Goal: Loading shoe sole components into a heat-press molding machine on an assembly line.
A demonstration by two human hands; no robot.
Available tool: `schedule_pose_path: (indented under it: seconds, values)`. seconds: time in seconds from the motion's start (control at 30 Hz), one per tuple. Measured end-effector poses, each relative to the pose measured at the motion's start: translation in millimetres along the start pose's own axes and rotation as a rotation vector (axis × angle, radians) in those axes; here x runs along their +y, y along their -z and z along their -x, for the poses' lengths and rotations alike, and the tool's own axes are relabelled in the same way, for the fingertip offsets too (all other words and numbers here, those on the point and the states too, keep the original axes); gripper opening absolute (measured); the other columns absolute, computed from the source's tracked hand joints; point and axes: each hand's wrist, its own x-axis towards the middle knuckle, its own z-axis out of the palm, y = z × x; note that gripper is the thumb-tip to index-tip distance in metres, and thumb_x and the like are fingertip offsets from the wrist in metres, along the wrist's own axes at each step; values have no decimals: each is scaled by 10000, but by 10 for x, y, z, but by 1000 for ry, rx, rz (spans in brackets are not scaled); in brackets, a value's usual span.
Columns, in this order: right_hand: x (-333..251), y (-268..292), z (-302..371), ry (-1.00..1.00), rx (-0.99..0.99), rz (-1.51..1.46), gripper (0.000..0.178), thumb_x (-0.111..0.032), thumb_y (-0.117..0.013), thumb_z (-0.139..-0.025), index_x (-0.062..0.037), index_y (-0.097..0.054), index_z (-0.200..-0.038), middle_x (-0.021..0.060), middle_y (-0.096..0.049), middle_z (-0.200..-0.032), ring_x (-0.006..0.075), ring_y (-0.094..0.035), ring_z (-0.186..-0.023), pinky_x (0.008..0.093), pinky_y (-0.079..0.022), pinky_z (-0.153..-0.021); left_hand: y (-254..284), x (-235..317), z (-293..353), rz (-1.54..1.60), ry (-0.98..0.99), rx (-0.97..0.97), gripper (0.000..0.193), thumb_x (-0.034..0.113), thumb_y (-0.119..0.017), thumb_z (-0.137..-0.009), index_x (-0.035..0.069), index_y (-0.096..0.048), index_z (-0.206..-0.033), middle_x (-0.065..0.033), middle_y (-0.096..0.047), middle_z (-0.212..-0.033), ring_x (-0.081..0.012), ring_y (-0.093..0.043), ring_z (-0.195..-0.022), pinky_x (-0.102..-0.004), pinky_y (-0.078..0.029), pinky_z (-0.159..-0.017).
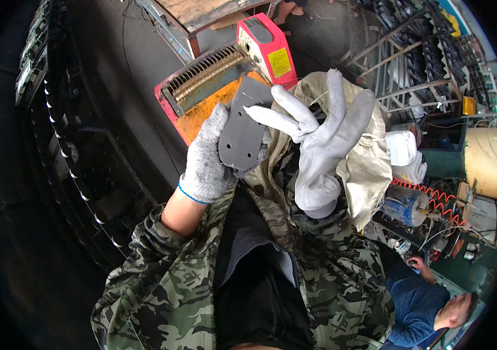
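Observation:
A dark grey metal-looking plate [238,135] with rounded ends and several small holes is tilted up in front of my chest. My left hand [208,156], in a grey-white knit glove with a blue cuff edge, is wrapped round its lower left side. On the right, my right hand [329,135] wears a white glove and has its fingers spread. One of its fingertips overlaps the plate's right part; whether it touches cannot be made out. Behind the plate stands a red and orange machine [197,119] with a row of thin metal teeth.
An off-white woven sack [367,169] sits open behind my right hand. Wooden table [201,13] at the far side. Metal racks [409,73] with dark parts stand far right. White jugs [401,149], a red coiled hose [435,193] and a seated person [417,297] are at right.

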Motion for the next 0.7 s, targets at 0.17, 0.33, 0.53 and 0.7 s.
schedule_pose_path:
  seconds: [0.17,0.33,0.53,0.7]
  values:
    - [-23,76,-43,58,50,0,1198,-496,-802,-742,-249,34,-1563,171,-173,-1603,550,-426,-1283,707,-503,-871,-49,63,42,161,-8,4,575,514,-463,-990,33,-511,-1302,-183,-624,-1083,-279,-647,-888,-367,-564,-726]
    - [-343,127,-75,-42,295,-30,1057,-683,-637,-796,-231,-81,-1573,204,-233,-1582,617,-362,-1292,746,-400,-959,105,353,40,21,-293,-143,656,574,-387,-996,6,-477,-1310,-158,-610,-1019,-239,-632,-813,-305,-522,-594]
    - [-374,-27,-120,-68,290,-225,1076,-696,-627,-800,-240,-38,-1577,197,-179,-1603,613,-351,-1304,748,-399,-955,45,82,54,-821,-706,47,650,517,-395,-1014,56,-365,-1472,-135,-573,-1253,-232,-605,-1052,-361,-513,-888]
    - [-302,-84,-82,-46,155,-127,1061,-691,-613,-813,-250,-24,-1578,197,-170,-1606,583,-351,-1325,684,-398,-1010,-56,-70,3,-1319,-979,-42,521,181,-535,-922,12,-469,-1410,-227,-576,-1294,-364,-627,-1091,-392,-515,-917]
